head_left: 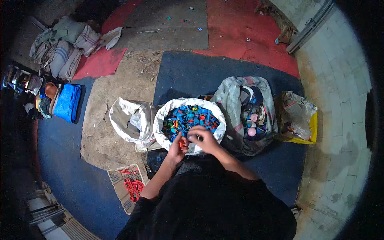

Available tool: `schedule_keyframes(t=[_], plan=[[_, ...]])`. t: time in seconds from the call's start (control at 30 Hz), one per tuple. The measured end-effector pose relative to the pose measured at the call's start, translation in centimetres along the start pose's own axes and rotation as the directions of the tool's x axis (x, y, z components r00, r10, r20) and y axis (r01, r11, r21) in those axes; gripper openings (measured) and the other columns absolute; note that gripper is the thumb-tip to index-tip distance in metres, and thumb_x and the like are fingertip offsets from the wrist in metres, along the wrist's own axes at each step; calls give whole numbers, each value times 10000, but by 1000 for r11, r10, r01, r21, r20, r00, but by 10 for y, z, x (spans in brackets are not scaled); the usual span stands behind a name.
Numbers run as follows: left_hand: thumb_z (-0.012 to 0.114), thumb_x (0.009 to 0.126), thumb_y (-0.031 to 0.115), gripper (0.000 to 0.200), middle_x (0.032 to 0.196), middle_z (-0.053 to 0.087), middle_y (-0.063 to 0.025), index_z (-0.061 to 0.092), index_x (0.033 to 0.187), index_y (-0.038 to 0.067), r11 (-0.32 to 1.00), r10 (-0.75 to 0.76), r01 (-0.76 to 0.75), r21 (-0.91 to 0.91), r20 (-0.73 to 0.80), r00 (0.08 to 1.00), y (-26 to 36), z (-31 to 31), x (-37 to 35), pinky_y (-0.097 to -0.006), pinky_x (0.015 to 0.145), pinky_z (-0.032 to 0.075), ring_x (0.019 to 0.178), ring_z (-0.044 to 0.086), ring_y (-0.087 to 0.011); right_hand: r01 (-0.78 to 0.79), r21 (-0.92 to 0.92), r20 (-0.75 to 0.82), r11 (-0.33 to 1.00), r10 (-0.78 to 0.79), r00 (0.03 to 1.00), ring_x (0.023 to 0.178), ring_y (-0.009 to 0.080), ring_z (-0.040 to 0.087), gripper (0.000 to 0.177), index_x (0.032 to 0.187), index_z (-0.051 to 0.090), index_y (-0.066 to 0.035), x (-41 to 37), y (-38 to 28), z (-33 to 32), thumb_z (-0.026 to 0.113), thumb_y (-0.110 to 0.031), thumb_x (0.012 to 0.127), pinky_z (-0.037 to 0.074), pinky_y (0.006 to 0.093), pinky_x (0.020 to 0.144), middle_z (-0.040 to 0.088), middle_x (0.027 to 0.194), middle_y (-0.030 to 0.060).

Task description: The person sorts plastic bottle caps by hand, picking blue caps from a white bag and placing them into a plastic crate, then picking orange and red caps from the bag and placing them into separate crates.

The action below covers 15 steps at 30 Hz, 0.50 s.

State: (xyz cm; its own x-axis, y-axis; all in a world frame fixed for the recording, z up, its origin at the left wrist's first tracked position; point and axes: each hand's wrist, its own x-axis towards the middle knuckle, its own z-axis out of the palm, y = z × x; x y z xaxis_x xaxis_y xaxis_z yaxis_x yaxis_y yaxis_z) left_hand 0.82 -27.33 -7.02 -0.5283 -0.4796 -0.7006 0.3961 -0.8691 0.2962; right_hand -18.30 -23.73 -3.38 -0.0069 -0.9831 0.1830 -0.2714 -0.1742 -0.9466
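A white sack with a rolled rim stands open in front of me, full of small plastic pieces, mostly blue with some red, green and yellow. Over its near edge, my left hand is closed around a small orange-red piece. Close beside it on the right, my right hand has its fingers bent together above the sack. Whatever those fingers hold, if anything, is too small and blurred to name.
Left stands a white sack with clear plastic inside. On the right are a grey sack of mixed items and a yellow bag. A crate of red pieces lies lower left. Blue bundle and piled sacks lie farther left.
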Motion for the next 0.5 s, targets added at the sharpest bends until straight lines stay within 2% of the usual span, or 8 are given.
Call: schedule_keyframes(t=[0.03, 0.1, 0.17, 0.2, 0.3, 0.33, 0.4, 0.5], plan=[[485, 1031, 472, 390, 686, 541, 6, 574, 824, 154, 1000, 25, -25, -9, -5, 1000, 2, -6, -3, -212, 451, 292, 519, 413, -81, -272, 111, 3, 956, 274, 962, 1062, 224, 645, 273, 1133, 684, -26, 0, 12, -9, 732, -135, 887, 481, 359, 956, 692, 1102, 98], [494, 1029, 463, 380, 680, 522, 11, 560, 809, 161, 997, 75, -75, -26, -15, 997, 7, -19, -9, -211, 447, 277, 519, 391, -84, -493, 196, -227, 847, 529, 818, 1125, 202, 610, 381, 1222, 633, -42, -5, 64, -11, 734, -214, 898, 476, 363, 960, 672, 1162, 73], [546, 1006, 461, 364, 682, 503, 28, 528, 778, 177, 993, 110, -113, -20, -118, 987, 11, -30, -13, -236, 473, 295, 535, 410, -91, -770, 284, -87, 571, 815, 573, 1194, 194, 564, 532, 1326, 559, -75, -7, 98, -19, 747, -302, 883, 471, 354, 954, 643, 1199, 64], [549, 1005, 456, 365, 684, 506, 27, 527, 774, 175, 992, 118, -122, -22, -134, 984, 13, -37, -14, -235, 470, 295, 535, 411, -93, -784, 443, 17, 435, 870, 492, 1174, 171, 544, 685, 1433, 476, -103, -11, 118, -11, 760, -343, 858, 472, 345, 915, 619, 1194, 59], [548, 1010, 427, 370, 687, 547, 17, 535, 759, 154, 986, 136, -150, -78, -160, 978, 12, -54, -12, -229, 445, 297, 554, 459, -98, -803, 397, 159, 445, 828, 537, 1098, 155, 548, 732, 1465, 449, -94, 1, 125, 10, 764, -341, 852, 470, 321, 876, 619, 1147, 67], [547, 1012, 422, 372, 686, 555, 13, 537, 758, 151, 985, 140, -153, -81, -149, 979, 11, -61, -10, -228, 440, 298, 560, 473, -99, -735, 325, -58, 595, 788, 612, 937, 179, 629, 734, 1375, 508, 42, 2, 132, 31, 784, -361, 826, 512, 315, 780, 665, 1026, 85], [545, 1014, 417, 374, 681, 565, 9, 541, 756, 146, 985, 146, -157, -70, -145, 979, 8, -63, -8, -227, 432, 301, 568, 494, -100, -586, 53, -126, 809, 587, 800, 1092, 288, 632, 762, 1370, 520, 45, 15, 108, 47, 787, -402, 813, 483, 367, 952, 651, 1195, 196], [542, 1016, 416, 375, 676, 567, 8, 545, 756, 145, 987, 144, -152, -44, -161, 976, 8, -57, -12, -228, 427, 303, 571, 507, -103, -394, -49, 23, 918, 395, 918, 1265, 300, 539, 652, 1345, 563, 9, 18, 97, 61, 755, -378, 856, 406, 382, 1069, 577, 1355, 207]])
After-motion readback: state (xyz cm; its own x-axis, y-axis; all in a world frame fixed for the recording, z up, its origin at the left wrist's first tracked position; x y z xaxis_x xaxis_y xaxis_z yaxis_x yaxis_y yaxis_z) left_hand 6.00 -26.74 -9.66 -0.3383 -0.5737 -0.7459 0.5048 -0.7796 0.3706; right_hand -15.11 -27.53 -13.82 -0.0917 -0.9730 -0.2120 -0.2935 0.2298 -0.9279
